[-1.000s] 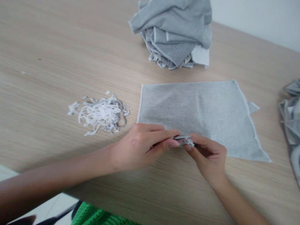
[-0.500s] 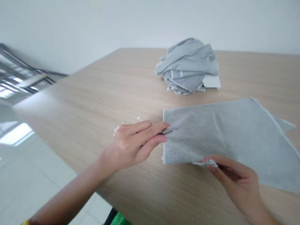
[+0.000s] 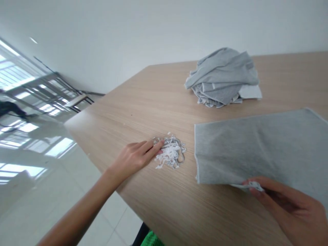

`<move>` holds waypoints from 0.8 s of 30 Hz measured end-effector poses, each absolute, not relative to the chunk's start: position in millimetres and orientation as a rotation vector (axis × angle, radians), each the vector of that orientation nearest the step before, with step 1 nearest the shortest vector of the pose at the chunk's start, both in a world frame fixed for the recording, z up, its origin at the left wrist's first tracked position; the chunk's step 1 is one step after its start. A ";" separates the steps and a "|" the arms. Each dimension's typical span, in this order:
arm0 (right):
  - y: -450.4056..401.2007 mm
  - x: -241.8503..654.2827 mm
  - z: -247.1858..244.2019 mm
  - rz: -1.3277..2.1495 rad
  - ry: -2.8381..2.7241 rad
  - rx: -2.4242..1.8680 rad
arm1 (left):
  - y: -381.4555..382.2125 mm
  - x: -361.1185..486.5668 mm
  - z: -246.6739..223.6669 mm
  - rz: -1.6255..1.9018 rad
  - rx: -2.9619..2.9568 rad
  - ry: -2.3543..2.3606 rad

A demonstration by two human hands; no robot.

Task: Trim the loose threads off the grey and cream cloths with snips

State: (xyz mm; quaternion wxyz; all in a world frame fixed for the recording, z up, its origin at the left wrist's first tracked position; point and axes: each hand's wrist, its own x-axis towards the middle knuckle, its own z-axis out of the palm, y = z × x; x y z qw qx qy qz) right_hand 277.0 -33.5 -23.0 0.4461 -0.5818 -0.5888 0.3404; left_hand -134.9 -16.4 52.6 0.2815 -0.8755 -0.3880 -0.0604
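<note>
Right hand (image 3: 294,208): pinching narrowly between thumb and fingers, holding a bunched pale edge (image 3: 253,186) of the grey cloth (image 3: 256,150).
Green garment (image 3: 152,239): showing at the bottom of view, well left of the pinch.
Grey cloth: lying flat on the table (image 3: 123,102), spreading beyond and left of the pinch, running out of view on the right.
Left hand (image 3: 137,153): pointing fingers close together into the scraps, back upward, well left of the pinch; hiding the fingertips' underside, so cannot tell if gripping anything.
Thread scraps (image 3: 169,155): lying tangled, white and grey, at the left fingertips, between left hand and grey cloth.
Grey fabric pile (image 3: 222,75): sitting heaped beyond both hands.
White piece (image 3: 251,92): jutting from the pile's right side, looking too small for reading any print.
Seat (image 3: 77,100): standing beyond the left hand, past the table edge.
Wall (image 3: 128,27): rising behind everything.
</note>
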 end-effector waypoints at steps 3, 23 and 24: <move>-41.1 272.2 -25.0 0.965 -1.379 -1.470 | -21.8 -137.9 58.2 -0.114 -2.335 -1.023; -38.2 267.4 -32.2 0.974 -1.367 -1.335 | -39.7 -135.1 48.9 -0.595 -2.254 -1.210; -37.8 266.0 -29.8 0.963 -1.384 -1.329 | -39.1 -130.0 48.0 -0.631 -2.278 -1.231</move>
